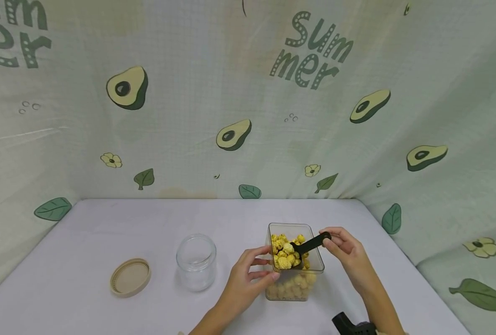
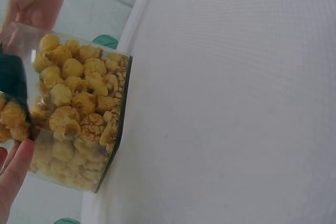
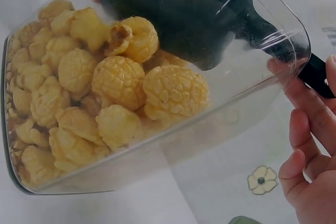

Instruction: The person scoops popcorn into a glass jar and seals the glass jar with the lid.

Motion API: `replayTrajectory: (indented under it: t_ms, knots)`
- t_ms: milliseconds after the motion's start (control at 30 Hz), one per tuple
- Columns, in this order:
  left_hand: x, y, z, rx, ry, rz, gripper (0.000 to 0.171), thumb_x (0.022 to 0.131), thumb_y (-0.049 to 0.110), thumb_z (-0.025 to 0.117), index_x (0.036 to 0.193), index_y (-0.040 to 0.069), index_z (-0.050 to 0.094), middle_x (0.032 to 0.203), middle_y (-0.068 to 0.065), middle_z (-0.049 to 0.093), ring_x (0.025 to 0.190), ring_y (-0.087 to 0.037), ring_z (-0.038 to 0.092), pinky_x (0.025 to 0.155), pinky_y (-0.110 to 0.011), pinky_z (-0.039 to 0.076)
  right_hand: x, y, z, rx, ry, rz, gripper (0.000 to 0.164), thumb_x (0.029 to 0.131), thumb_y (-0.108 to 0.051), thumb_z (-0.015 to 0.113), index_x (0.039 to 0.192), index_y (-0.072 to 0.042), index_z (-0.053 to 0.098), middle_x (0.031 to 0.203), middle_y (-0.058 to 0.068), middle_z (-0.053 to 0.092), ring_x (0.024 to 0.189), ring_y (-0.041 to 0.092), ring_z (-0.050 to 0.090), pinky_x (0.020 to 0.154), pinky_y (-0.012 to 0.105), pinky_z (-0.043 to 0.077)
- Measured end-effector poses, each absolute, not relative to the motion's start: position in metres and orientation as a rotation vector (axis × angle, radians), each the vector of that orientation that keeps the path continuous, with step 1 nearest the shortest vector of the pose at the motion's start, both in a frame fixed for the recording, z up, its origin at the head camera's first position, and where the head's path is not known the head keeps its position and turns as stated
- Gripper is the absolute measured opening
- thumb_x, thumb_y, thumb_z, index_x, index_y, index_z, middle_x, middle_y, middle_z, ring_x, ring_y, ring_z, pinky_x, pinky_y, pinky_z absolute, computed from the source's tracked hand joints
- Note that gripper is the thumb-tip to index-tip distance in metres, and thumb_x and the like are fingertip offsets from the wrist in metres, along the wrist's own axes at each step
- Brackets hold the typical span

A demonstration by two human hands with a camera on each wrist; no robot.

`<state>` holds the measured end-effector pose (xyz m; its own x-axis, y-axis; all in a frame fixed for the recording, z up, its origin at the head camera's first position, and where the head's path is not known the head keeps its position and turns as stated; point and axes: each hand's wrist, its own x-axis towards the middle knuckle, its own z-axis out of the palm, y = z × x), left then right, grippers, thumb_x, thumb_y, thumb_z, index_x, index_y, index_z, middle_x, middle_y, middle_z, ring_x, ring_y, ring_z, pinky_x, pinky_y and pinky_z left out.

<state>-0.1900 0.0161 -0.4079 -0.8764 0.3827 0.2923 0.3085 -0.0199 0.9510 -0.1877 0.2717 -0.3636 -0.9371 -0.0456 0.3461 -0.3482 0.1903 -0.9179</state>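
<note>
A clear square container [image 1: 290, 228] of yellow popcorn [image 3: 76, 72] stands right of the middle of the table. My left hand [image 1: 244, 282] holds it from the left, fingers along the side wall and thumb at the near rim. With thumb and fingers, my right hand [image 1: 350, 256] pinches the handle end of a black scoop [image 1: 314, 242] at the container's right rim. The scoop slants down into the container, with popcorn at its bowl. Through the wall in the right wrist view, the dark scoop bowl [image 3: 173, 17] shows above the popcorn.
An open clear round jar [image 1: 195, 264] stands left of my left hand. Further left lies a round beige lid [image 1: 130, 278]. A cloth [image 1: 181, 93] printed with avocados and leaves hangs behind the white table [image 1: 155, 223]. A black device [image 1: 354, 324] sits by my right wrist.
</note>
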Motion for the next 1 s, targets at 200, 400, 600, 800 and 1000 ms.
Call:
replayTrajectory:
  t_ms: [200,400,600,800,1000]
  knots:
    - [-0.191,0.016,-0.407,0.759,2.183,2.052,0.051,0.085,0.028,0.068,0.131,0.015,0.049,0.128,-0.01,0.048,0.109,-0.027,0.055,0.085,-0.02,0.053,-0.191,0.276,-0.368,0.376,-2.157,1.917,0.019,0.095,-0.002,0.047,0.109,-0.009,0.058,0.087,-0.015,0.066,0.084,0.003,0.053,0.075,0.017,0.041]
    - [-0.19,0.016,-0.407,0.746,2.17,2.05,0.052,0.085,0.027,0.068,0.131,0.014,0.048,0.13,-0.01,0.047,0.11,-0.026,0.054,0.086,-0.021,0.053,-0.19,0.279,-0.37,0.39,-2.083,2.011,0.023,0.096,0.0,0.044,0.108,-0.014,0.059,0.082,-0.013,0.065,0.08,0.002,0.052,0.077,0.02,0.037]
    - [-0.188,0.016,-0.406,0.753,2.151,2.067,0.051,0.085,0.025,0.068,0.132,0.015,0.048,0.13,-0.01,0.047,0.11,-0.027,0.054,0.086,-0.023,0.053,-0.189,0.276,-0.368,0.412,-2.189,1.931,0.021,0.095,-0.001,0.047,0.111,-0.011,0.057,0.094,-0.014,0.068,0.087,0.001,0.055,0.078,0.014,0.041]
    - [-0.188,0.016,-0.407,0.756,2.143,2.078,0.051,0.085,0.024,0.068,0.132,0.014,0.048,0.13,-0.01,0.047,0.11,-0.027,0.054,0.085,-0.021,0.053,-0.188,0.269,-0.367,0.527,-2.228,1.898,0.02,0.094,0.001,0.048,0.113,-0.001,0.053,0.102,-0.012,0.068,0.098,0.0,0.06,0.087,0.009,0.045]
    - [-0.189,0.016,-0.407,0.753,2.149,2.069,0.051,0.086,0.025,0.068,0.132,0.015,0.048,0.13,-0.009,0.047,0.11,-0.026,0.054,0.085,-0.02,0.053,-0.189,0.267,-0.367,0.423,-2.233,1.874,0.019,0.095,-0.002,0.049,0.113,0.0,0.054,0.099,-0.014,0.069,0.096,0.0,0.059,0.086,0.008,0.043]
